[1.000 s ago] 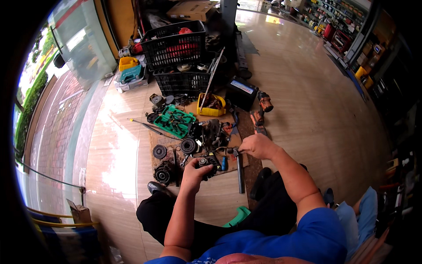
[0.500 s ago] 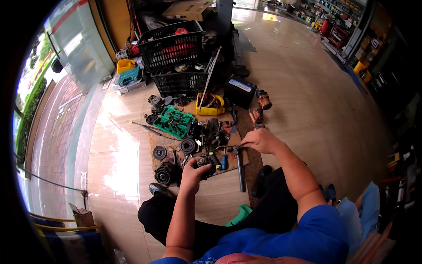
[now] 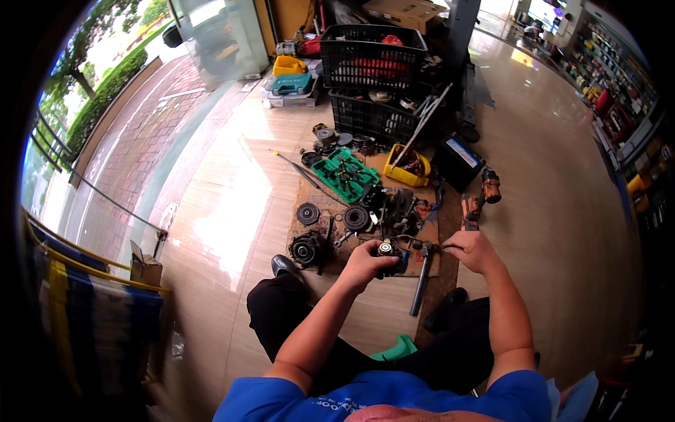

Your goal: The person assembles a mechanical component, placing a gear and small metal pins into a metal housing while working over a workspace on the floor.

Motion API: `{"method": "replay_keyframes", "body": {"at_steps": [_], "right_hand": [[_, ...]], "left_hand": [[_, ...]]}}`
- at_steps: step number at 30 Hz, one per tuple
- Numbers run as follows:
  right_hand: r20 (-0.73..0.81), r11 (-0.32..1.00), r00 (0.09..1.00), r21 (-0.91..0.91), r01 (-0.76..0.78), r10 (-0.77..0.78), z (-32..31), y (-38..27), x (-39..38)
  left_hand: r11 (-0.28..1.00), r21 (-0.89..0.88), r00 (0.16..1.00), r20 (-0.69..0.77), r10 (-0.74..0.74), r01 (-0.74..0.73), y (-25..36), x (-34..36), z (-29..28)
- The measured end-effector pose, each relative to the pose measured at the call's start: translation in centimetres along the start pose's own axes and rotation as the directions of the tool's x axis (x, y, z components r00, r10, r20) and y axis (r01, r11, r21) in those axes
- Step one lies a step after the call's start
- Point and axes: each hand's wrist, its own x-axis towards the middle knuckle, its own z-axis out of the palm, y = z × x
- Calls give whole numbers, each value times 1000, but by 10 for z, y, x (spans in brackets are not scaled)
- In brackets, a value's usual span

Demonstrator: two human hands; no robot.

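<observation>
My left hand (image 3: 367, 266) is closed around a dark machine part (image 3: 392, 267), whose shiny round end (image 3: 385, 248) faces up. Beside it, to the right, a long-handled bar tool (image 3: 420, 285) lies with its head (image 3: 424, 247) away from me and its dark tube handle toward me. My right hand (image 3: 472, 252) is just right of that head, fingertips pinched together; what they hold, if anything, is too small to make out. Around the hands lie a dark pulley-like ring (image 3: 356, 218), a smaller disc (image 3: 307, 214) and a round housing with an open face (image 3: 306, 250).
On the cardboard (image 3: 327, 204) are a green tool case (image 3: 344, 174) and a yellow tub (image 3: 408, 167) of parts. Behind them stand stacked black crates (image 3: 373, 112). A black battery (image 3: 457, 163) and an orange-black cordless power tool (image 3: 490, 186) are at the right. A green stool (image 3: 397, 349) shows beneath me.
The whole view has swung, so the scene sits farther right. My left hand still holds the part, its shiny round end now plainly visible. My right hand remains beside the bar tool's head.
</observation>
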Motion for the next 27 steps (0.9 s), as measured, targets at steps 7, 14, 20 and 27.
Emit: {"method": "replay_keyframes", "body": {"at_steps": [7, 14, 20, 27], "right_hand": [[162, 975, 976, 145, -167, 143, -1, -7, 1], [353, 949, 927, 227, -218, 129, 9, -10, 5], [353, 969, 932, 193, -156, 80, 13, -8, 7], [346, 976, 937, 182, -122, 52, 14, -4, 5]], "left_hand": [[999, 30, 1000, 6, 15, -15, -1, -1, -3], [996, 94, 999, 46, 0, -4, 1, -4, 1], [997, 78, 999, 39, -12, 9, 5, -5, 1], [997, 82, 998, 55, -10, 5, -1, 0, -2]]}}
